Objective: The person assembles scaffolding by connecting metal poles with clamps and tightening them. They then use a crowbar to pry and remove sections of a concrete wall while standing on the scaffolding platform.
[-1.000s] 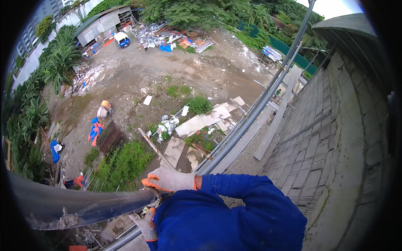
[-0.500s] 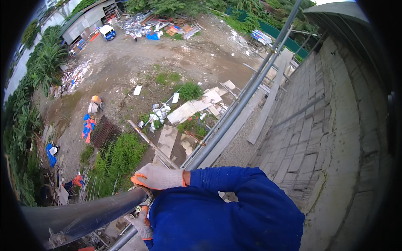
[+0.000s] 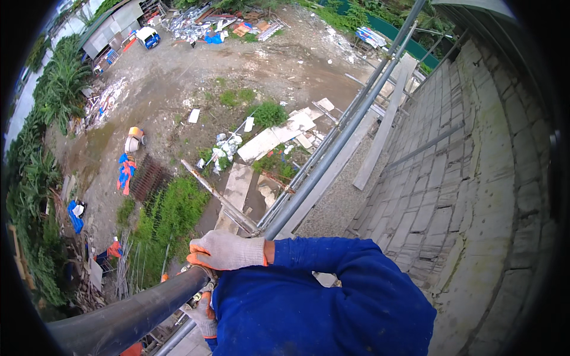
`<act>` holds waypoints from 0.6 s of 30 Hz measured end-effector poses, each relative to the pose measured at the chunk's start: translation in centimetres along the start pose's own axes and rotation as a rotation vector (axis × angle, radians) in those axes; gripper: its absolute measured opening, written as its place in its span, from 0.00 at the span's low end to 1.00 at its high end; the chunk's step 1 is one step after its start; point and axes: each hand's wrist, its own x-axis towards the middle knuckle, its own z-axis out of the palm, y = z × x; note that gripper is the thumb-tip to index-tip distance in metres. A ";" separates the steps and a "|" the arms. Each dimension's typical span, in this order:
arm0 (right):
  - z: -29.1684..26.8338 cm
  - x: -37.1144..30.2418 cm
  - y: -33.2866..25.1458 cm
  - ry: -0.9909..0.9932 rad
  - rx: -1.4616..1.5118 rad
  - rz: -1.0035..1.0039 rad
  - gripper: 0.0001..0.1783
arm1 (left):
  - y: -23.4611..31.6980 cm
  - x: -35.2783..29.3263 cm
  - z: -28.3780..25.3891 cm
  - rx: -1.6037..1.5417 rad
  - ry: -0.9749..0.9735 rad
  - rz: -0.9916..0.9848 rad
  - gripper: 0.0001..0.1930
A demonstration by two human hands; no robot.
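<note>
My right hand [image 3: 228, 250], in a pale knit glove with orange fingertips, is curled over the upper end of a dark scaffold pipe [image 3: 136, 308]. Just below it, a metal scaffold clamp [image 3: 208, 283] sits around the pipe, close against my blue-sleeved body. My left hand [image 3: 203, 319], gloved the same way, is at the clamp's lower side with its fingers bent onto it. Part of that hand and the clamp's far side are hidden.
Slanting scaffold tubes [image 3: 338, 142] run up to the right beside a block wall [image 3: 427, 196] and a narrow plank [image 3: 386, 130]. A rusty pipe [image 3: 217, 193] sticks out ahead. Far below lies a yard with a mixer [image 3: 135, 141], weeds and scrap.
The view has shifted slightly, and the dark pipe's near end appears a little lower and farther right. Both hands stay at the pipe and clamp.
</note>
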 end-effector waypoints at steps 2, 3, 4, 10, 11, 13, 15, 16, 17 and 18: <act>0.2 0.0 0.3 0.039 0.045 -0.048 0.23 | -0.2 -0.1 -0.2 -0.024 0.000 0.016 0.49; 0.2 0.0 0.3 0.050 0.034 -0.068 0.23 | -0.3 -0.1 -0.4 0.015 0.001 -0.013 0.50; 0.3 0.1 0.5 0.052 0.038 -0.101 0.22 | -0.7 0.1 -0.5 0.009 -0.003 -0.016 0.50; 0.9 0.5 0.9 0.043 0.136 -0.062 0.22 | -3.8 2.0 -1.9 -0.192 -0.056 0.021 0.51; 0.9 0.3 0.9 0.038 0.129 -0.054 0.22 | -4.2 2.2 -2.0 -0.228 -0.077 0.019 0.51; 1.0 -0.1 0.9 0.073 0.154 -0.062 0.23 | -4.6 2.5 -2.4 -0.134 -0.038 0.011 0.52; 1.1 -0.4 0.9 0.105 0.191 -0.065 0.24 | -4.5 2.6 -2.5 -0.107 0.107 -0.150 0.53; 1.2 -0.5 0.9 0.120 0.152 -0.061 0.24 | -4.2 2.6 -2.5 -0.060 0.098 -0.107 0.54; 1.3 -0.7 0.9 0.131 0.153 -0.053 0.25 | -3.8 2.5 -2.3 -0.074 0.050 -0.054 0.54; 1.4 -0.8 0.9 0.138 0.155 -0.046 0.25 | -3.4 2.5 -2.0 -0.094 0.047 -0.037 0.53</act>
